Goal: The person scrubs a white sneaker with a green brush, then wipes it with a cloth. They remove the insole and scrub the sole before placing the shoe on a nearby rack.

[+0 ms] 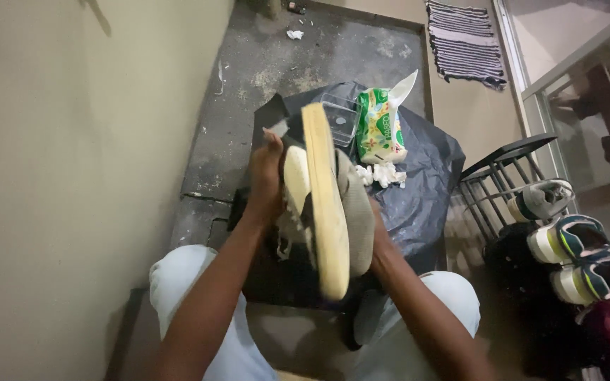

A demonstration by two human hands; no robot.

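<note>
Two hands hold one shoe [326, 204] at the centre of the frame, sole edge turned toward the camera. The left hand [266, 180] grips the shoe's left side, fingers wrapped around it. The right hand [378, 236] supports the right side; its fingers are hidden behind the shoe, so their spread cannot be told. Just above the shoe, a green wipes pack [379, 127] and crumpled white tissues [383, 174] lie on a dark sheet [425, 190]. A shoe rack [510, 176] with sneakers [573, 243] stands at the right of the frame.

We see a stained grey concrete floor [262, 77] with a dark plastic sheet [425, 190] spread over it. On the sheet lie a green-and-white wipes packet [379, 127], a clear plastic container [340, 116] and crumpled white tissues [384, 174]. A striped mat [464, 39] lies farther off.
</note>
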